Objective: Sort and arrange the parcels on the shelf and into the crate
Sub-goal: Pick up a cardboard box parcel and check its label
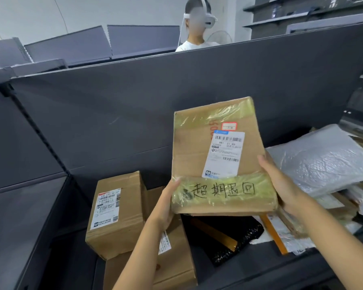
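Sorting looks barely begun: the left grip (166, 208) and right grip (281, 183) clamp opposite sides of the taped cardboard parcel (197, 160), raised between them, while a small carton (115, 214), black bubble mailer (224, 237) and grey mailer bag (323, 160) lie unsorted below and beside them on the shelf (19, 227).

Handwritten black characters 超期退回 cross the tape band (223, 190) on the flat cardboard parcel (189, 151). At 12 o'clock of them, its shipping label (224, 153) bears barcodes, with the digits unclear. At 8 o'clock, the smaller box (122, 233) has a sticker (107, 208) too fine to read.
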